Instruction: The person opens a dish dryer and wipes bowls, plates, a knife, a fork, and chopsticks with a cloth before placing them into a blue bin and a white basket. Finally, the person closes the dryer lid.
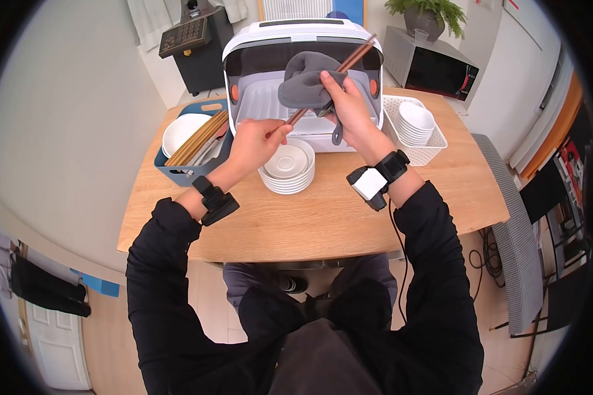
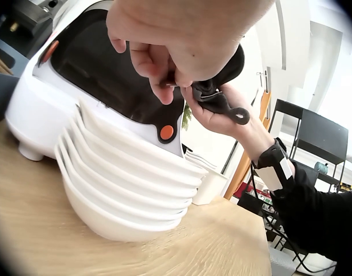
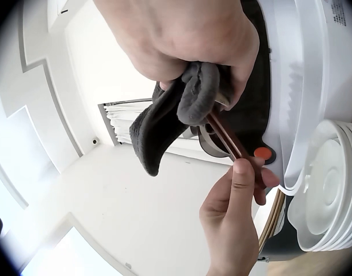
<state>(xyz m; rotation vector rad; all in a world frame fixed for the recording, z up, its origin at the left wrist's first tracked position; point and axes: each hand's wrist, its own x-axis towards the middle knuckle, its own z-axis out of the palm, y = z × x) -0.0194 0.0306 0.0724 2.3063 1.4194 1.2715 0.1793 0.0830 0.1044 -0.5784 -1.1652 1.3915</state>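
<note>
Reddish-brown chopsticks [image 1: 356, 55] slant upward in front of the white cabinet. Their lower end is pinched between the thumb and fingers of my left hand [image 1: 257, 141]. My right hand [image 1: 354, 113] grips a grey cloth [image 1: 303, 82] wrapped around the chopsticks' middle, and their far end sticks out beyond it. In the right wrist view, the chopsticks [image 3: 230, 138] run from the cloth fold down to the left fingertips. A loop of the cloth [image 2: 239, 115] hangs by the right palm in the left wrist view. Below the left hand stands a stack of white dishes [image 1: 287, 172].
The white cabinet [image 1: 342, 142] with a dark raised lid stands at the table's back. Left of it, a blue bin [image 1: 178, 172] holds plates, wooden chopsticks and cutlery. To the right, a white basket [image 1: 435, 150] holds stacked bowls [image 1: 415, 122]. Behind is a microwave [image 1: 435, 69].
</note>
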